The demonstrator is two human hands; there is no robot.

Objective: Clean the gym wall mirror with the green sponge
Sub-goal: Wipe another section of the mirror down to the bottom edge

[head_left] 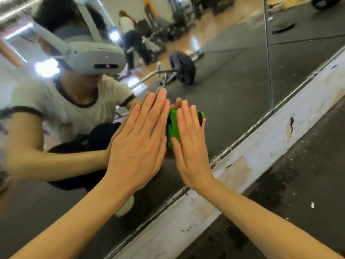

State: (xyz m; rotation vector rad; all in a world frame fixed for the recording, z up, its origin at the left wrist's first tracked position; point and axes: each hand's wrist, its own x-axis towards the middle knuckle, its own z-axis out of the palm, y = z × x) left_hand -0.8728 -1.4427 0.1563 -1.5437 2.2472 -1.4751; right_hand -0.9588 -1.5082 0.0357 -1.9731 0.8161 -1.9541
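1. Left hand (pixel 139 146) lies flat on the mirror (pixel 233 113), fingers (pixel 158 109) straight and pressed together, holding nothing; looks like a brace.
2. Right hand (pixel 188 146) presses the green sponge (pixel 172 128) against the glass, fingers straight and slightly apart over it, thumb side hidden, so a pinch cannot be confirmed.
3. Sponge sits under the right fingers, just beside the left fingertips, low on the mirror, near the bottom frame edge (pixel 220 159).
4. Below the right wrist: white chipped baseboard (pixel 261 146), then dark floor mat (pixel 308 184).
5. Beyond the fingers, only reflections: headset wearer, barbell (pixel 182 67), gym floor.
6. Progress, judged: wiping is under way at the lower part of the pane. No wet streaks or clear cleaned zone can be made out, so the done share is unclear; the glass above the fingers and the next pane past the seam (pixel 268 62) likely remain.
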